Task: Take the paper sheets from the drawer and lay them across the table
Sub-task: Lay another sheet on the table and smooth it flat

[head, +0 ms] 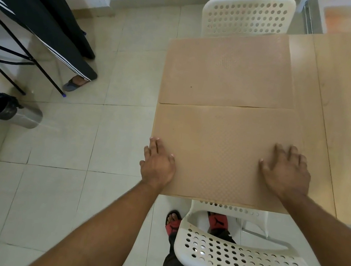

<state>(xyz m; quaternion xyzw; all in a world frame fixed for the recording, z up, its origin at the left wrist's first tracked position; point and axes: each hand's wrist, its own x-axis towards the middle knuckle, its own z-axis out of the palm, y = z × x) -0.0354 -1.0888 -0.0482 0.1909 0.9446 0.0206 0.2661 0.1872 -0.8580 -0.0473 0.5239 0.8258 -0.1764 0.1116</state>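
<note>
Two tan paper sheets lie flat on the light wooden table [347, 92]. The far sheet [228, 73] sits toward the table's far left. The near sheet [219, 142] lies just in front of it, its far edge tucked under or against the far sheet. My left hand [158, 164] rests flat on the near sheet's left edge, fingers spread. My right hand [287, 171] presses palm down on its right part, fingers apart. Neither hand grips anything. No drawer is in view.
A white perforated chair [242, 265] stands between me and the table's near edge; another white chair [246, 15] is at the far side. A steel flask [13, 112] sits on a ledge at the left. A person's legs and a black metal frame [20, 56] occupy the upper left.
</note>
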